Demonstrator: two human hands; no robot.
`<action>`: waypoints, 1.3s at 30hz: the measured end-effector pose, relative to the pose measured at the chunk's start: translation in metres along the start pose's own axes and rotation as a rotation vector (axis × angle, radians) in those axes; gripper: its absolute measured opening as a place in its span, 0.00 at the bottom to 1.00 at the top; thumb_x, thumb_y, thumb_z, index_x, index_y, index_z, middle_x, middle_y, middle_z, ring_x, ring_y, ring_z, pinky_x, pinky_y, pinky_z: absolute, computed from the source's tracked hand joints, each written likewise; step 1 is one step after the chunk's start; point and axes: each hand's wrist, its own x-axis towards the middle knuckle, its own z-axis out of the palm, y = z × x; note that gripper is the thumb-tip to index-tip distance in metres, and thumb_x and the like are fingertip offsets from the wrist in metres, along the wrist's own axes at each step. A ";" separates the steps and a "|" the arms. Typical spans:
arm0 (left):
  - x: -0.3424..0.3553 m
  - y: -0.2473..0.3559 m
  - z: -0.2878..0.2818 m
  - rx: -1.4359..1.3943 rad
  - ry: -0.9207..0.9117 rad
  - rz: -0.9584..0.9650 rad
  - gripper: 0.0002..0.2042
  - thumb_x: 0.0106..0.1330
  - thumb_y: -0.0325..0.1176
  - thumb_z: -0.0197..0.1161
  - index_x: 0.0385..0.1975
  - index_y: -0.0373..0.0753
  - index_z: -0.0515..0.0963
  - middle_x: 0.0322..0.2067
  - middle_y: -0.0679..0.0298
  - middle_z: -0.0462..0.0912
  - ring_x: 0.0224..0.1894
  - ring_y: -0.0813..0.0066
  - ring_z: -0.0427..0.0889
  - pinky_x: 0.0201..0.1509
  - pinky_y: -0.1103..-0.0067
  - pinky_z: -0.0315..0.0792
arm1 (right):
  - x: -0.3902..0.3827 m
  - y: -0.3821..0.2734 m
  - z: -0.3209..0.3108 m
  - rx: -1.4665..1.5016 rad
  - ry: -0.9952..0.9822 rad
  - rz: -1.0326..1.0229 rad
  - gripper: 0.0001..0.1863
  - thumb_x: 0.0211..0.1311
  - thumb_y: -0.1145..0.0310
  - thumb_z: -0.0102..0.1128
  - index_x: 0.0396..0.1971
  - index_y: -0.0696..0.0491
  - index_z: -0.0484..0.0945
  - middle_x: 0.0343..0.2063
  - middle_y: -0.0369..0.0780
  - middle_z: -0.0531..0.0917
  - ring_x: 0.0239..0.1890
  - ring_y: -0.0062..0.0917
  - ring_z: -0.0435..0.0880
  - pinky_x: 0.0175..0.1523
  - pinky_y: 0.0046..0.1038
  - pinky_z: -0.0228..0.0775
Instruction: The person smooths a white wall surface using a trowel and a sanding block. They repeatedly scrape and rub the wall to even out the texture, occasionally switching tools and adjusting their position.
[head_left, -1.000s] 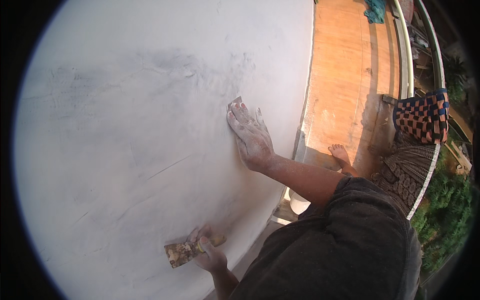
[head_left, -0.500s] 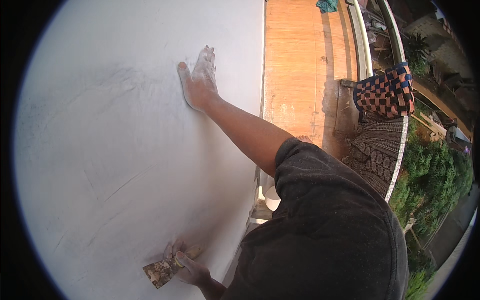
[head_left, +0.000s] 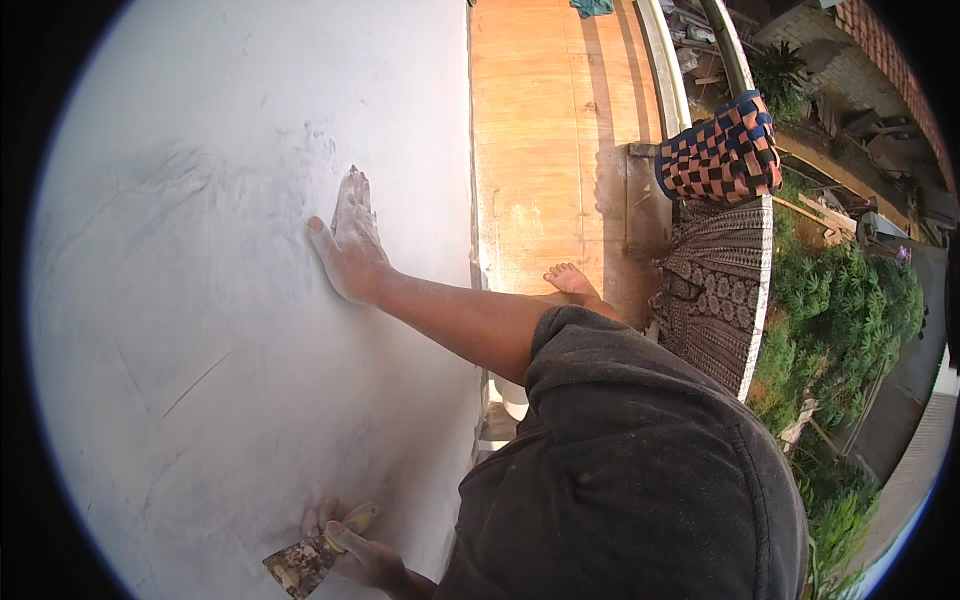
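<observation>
My right hand is pressed flat on a white wall, its fingers outstretched and dusted with white powder. It holds nothing. Dark smudges show on the wall just above the fingertips. Lower in the view, my left hand grips a putty knife; its thumb lies over the handle. The blade is broad and stained, pointing left and partly leaving the lit picture. Fingers behind the handle are partly hidden. The blade is close to the wall, though I cannot tell whether it touches.
Orange-brown floor tiles meet the wall's edge. My bare foot stands there. A checked woven basket and a patterned cloth are at the railing. A white round container is half hidden by my dark shirt. Plants grow beyond.
My right hand has slid down the picture along the wall, nearer my left hand, uncovering dark smudges. The view has shifted and more of my foot shows. My left hand still grips the putty knife.
</observation>
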 end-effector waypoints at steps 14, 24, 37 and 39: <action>0.000 0.002 -0.004 0.006 -0.082 0.025 0.21 0.80 0.40 0.46 0.47 0.21 0.72 0.44 0.49 0.77 0.48 0.61 0.78 0.51 0.70 0.77 | -0.048 0.046 0.034 -0.031 -0.085 -0.036 0.51 0.75 0.34 0.30 0.76 0.63 0.27 0.78 0.52 0.32 0.81 0.42 0.26 0.81 0.47 0.26; -0.008 -0.008 -0.007 -0.097 -0.032 -0.030 0.19 0.78 0.35 0.50 0.57 0.24 0.66 0.46 0.51 0.77 0.46 0.65 0.79 0.51 0.71 0.76 | -0.069 0.029 0.040 -0.091 -0.152 -0.084 0.55 0.74 0.31 0.22 0.73 0.69 0.23 0.76 0.60 0.27 0.79 0.48 0.21 0.81 0.45 0.24; -0.005 -0.011 -0.006 0.032 -0.045 -0.044 0.19 0.78 0.35 0.48 0.58 0.23 0.66 0.47 0.51 0.78 0.49 0.65 0.79 0.53 0.71 0.76 | -0.059 0.026 0.038 -0.040 -0.177 -0.214 0.53 0.75 0.36 0.34 0.75 0.63 0.23 0.77 0.53 0.25 0.80 0.46 0.20 0.79 0.56 0.24; -0.004 -0.009 -0.006 0.013 -0.083 -0.062 0.19 0.78 0.35 0.48 0.58 0.23 0.66 0.47 0.51 0.79 0.49 0.65 0.79 0.52 0.71 0.77 | -0.034 0.023 0.024 0.042 -0.108 -0.120 0.51 0.76 0.37 0.33 0.75 0.63 0.24 0.77 0.53 0.26 0.80 0.43 0.21 0.80 0.51 0.24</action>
